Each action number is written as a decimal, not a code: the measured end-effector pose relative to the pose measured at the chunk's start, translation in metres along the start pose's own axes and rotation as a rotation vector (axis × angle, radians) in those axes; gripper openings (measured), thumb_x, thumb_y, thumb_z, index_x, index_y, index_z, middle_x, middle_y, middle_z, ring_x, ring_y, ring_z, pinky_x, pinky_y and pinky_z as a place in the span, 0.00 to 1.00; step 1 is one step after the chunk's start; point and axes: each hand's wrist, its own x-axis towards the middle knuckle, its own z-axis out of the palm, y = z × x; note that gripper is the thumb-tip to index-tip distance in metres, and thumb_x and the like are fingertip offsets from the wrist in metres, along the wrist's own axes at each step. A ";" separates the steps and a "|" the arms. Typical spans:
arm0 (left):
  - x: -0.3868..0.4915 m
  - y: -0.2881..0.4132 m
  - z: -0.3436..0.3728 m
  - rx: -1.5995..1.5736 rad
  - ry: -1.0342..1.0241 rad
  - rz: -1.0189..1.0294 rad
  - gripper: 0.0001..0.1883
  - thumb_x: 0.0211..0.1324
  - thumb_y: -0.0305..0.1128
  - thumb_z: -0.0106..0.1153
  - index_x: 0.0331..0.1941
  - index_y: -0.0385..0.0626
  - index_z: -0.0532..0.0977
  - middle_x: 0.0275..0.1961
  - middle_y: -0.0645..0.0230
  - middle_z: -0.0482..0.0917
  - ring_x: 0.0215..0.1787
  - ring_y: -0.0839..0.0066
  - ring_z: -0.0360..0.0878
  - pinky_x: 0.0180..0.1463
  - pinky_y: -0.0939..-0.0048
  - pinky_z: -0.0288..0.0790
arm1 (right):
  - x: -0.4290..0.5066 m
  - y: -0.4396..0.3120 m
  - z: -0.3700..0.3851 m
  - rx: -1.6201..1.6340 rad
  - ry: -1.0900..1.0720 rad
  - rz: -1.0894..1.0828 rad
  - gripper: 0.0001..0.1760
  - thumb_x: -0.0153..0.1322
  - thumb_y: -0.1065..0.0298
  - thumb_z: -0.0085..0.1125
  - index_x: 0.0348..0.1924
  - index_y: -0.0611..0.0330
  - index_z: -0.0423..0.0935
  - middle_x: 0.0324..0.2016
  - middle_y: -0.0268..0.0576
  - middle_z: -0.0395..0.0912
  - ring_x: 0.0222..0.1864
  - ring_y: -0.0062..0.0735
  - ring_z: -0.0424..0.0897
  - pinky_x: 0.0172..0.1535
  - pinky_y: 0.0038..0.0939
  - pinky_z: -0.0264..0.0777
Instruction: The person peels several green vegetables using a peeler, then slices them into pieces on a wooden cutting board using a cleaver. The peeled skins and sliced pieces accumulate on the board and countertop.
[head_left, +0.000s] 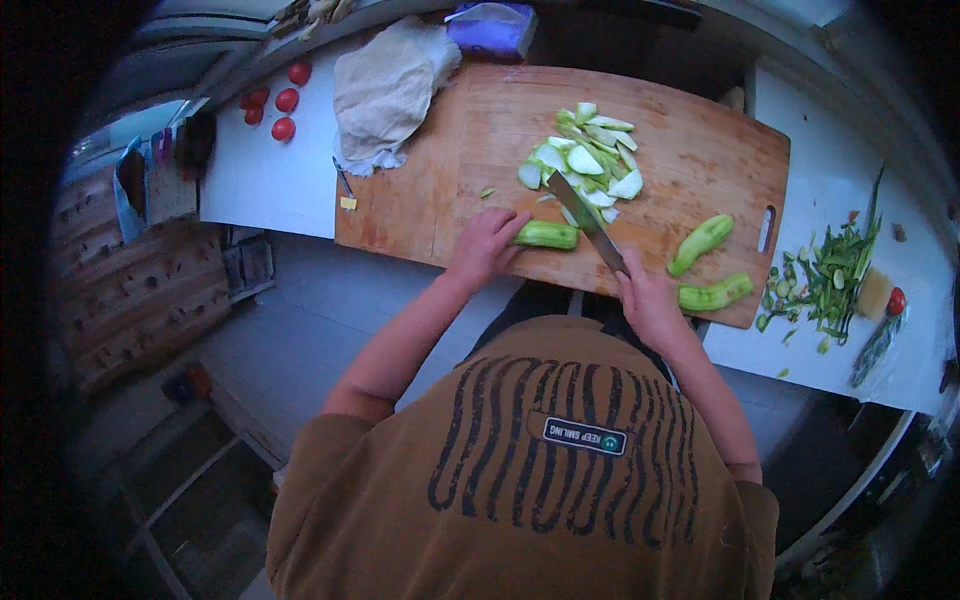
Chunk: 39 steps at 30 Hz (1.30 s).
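Note:
My left hand (486, 246) holds the left end of a peeled green gourd piece (553, 235) lying near the front edge of a large wooden cutting board (495, 135). The handle of a kitchen knife (589, 219) is gripped in my right hand (649, 296); its blade slants up and left, close to the gourd's right end and over the edge of the cut pieces. Those pale green slices (583, 159) lie heaped beyond the blade. Two more peeled gourd pieces, one upper (700, 244) and one lower (716, 292), rest on the board to the right of my right hand.
A beige cloth (386, 90) covers the board's back left corner, beside a purple tissue pack (491, 30). Several tomatoes (286, 100) sit on the white counter at left. Green trimmings (836, 270), a yellowish block (874, 294) and a plastic-wrapped vegetable (879, 349) lie on the right counter.

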 end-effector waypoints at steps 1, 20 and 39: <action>-0.002 0.001 0.002 -0.007 0.012 -0.025 0.36 0.50 0.32 0.75 0.67 0.50 0.76 0.57 0.58 0.79 0.58 0.54 0.79 0.60 0.53 0.74 | 0.002 -0.003 0.001 -0.025 -0.007 0.009 0.17 0.80 0.69 0.55 0.62 0.52 0.67 0.27 0.64 0.81 0.32 0.70 0.82 0.36 0.63 0.74; -0.003 0.012 0.010 -0.144 0.291 0.130 0.17 0.55 0.26 0.72 0.49 0.41 0.82 0.50 0.60 0.83 0.54 0.56 0.83 0.55 0.54 0.75 | 0.013 -0.016 0.019 -0.209 -0.053 -0.049 0.08 0.74 0.76 0.51 0.45 0.65 0.65 0.32 0.64 0.82 0.34 0.70 0.83 0.38 0.60 0.77; -0.002 0.015 0.008 -0.136 0.305 0.139 0.17 0.54 0.26 0.72 0.48 0.41 0.81 0.50 0.58 0.83 0.51 0.55 0.83 0.51 0.54 0.76 | 0.012 -0.024 0.035 -0.180 -0.072 -0.035 0.08 0.73 0.77 0.52 0.45 0.64 0.66 0.30 0.64 0.84 0.34 0.70 0.84 0.39 0.66 0.74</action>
